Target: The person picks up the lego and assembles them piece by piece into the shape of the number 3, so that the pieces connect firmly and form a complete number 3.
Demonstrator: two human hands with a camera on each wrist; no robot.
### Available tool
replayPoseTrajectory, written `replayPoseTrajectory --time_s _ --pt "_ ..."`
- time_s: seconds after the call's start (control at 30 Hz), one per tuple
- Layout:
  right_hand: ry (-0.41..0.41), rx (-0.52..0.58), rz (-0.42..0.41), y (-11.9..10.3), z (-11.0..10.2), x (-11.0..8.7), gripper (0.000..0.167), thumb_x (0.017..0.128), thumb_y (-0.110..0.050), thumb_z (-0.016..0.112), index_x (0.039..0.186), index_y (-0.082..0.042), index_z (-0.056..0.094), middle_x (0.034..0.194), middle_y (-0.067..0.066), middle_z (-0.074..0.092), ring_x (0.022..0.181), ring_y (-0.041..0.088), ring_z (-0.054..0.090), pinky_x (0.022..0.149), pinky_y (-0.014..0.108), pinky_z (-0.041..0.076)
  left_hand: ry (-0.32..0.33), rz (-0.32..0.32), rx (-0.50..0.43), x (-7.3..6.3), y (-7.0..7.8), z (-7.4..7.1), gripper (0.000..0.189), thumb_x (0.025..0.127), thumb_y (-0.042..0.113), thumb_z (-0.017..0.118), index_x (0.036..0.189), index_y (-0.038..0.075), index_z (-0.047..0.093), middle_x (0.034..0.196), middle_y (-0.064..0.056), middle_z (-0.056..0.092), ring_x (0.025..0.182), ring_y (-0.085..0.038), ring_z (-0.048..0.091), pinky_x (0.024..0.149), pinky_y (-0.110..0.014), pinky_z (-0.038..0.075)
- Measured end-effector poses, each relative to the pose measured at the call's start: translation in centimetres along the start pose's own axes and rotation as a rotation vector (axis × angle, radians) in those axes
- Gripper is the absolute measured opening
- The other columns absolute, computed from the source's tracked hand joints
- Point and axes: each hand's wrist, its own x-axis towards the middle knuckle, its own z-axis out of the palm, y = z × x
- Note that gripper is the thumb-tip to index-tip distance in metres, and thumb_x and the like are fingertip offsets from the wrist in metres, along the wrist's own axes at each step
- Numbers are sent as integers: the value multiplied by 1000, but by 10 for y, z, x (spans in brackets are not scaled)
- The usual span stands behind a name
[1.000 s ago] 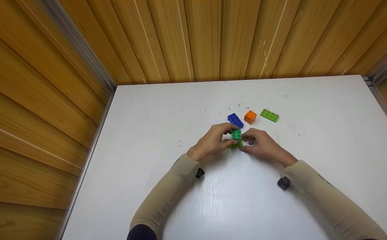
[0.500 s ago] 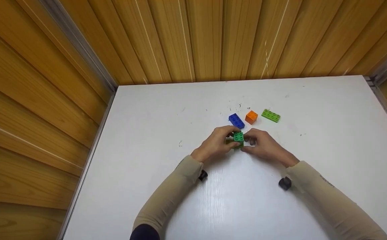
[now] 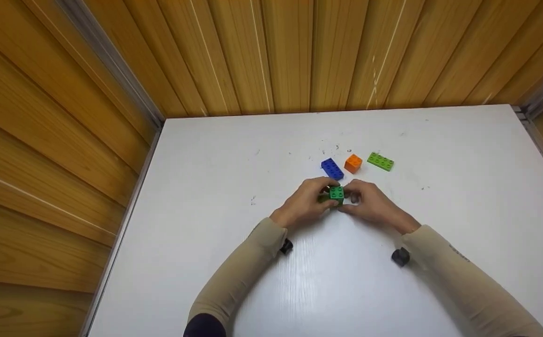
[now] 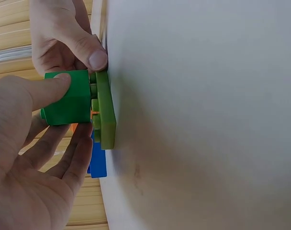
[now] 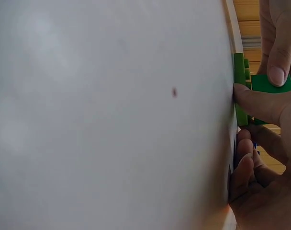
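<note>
In the head view my left hand (image 3: 305,202) pinches a dark green 2x2 toy brick (image 3: 336,193) between thumb and fingers. Under it lies a lime green studded plate (image 4: 107,112), flat on the table. The left wrist view shows plate studs between the brick and the plate's base, so the brick is not pressed fully down. My right hand (image 3: 370,203) grips the plate's right end, its thumb (image 5: 253,100) against the plate's near side. From above, the brick and fingers hide most of the plate.
Beyond the hands lie a blue 2x4 brick (image 3: 332,169), an orange 2x2 brick (image 3: 353,163) and another lime green plate (image 3: 380,161). The white table (image 3: 215,187) ends at a wood-patterned wall (image 3: 285,56) behind and at the left.
The dark green brick, in my left hand, has shifted slightly right and nearer over the lime plate, covering more of its right end. My right hand stays nearly still at the plate.
</note>
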Motion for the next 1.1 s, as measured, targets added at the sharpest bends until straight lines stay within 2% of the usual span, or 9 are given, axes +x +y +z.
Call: replayPoseTrajectory --time_s 0.23,0.5,0.67,0.8,0.97,1.1 --pt "1 2 11 1 1 -1 29 91 -25 88 117 -18 78 97 2 65 89 19 55 78 33 45 -9 -5 24 0 0 2 40 100 13 78 137 8 66 131 -6 71 116 -9 67 103 -20 54" --pt "5 5 12 1 0 -1 33 90 -25 88 120 -17 78 97 3 65 89 20 55 77 33 44 -7 14 6 1 -2 3 38 99 12 78 135 7 67 127 -5 72 113 -9 68 102 -21 56" --pt "-1 0 19 1 0 -1 33 90 -26 88 121 -17 78 97 3 65 90 20 55 79 34 45 7 33 53 2 -2 4 38 99 14 79 134 6 68 126 -5 73 111 -8 68 102 -22 57" --pt "9 6 -8 2 0 0 32 90 -24 89 119 -14 79 97 3 67 89 20 55 78 32 45 25 66 80 4 -3 4 35 97 14 81 129 5 71 122 -7 75 108 -10 69 100 -25 59" --pt "16 14 -24 2 0 0 31 90 -22 89 117 -13 79 97 4 68 89 20 56 77 32 44 40 106 140 6 -4 4 33 96 15 82 126 3 73 118 -7 77 104 -10 70 97 -23 59" --pt "7 13 -6 2 0 0 31 90 -24 89 118 -14 79 97 4 68 89 20 55 78 32 44 41 111 166 6 -4 4 33 96 15 83 125 3 74 117 -7 78 103 -10 70 96 -22 58"
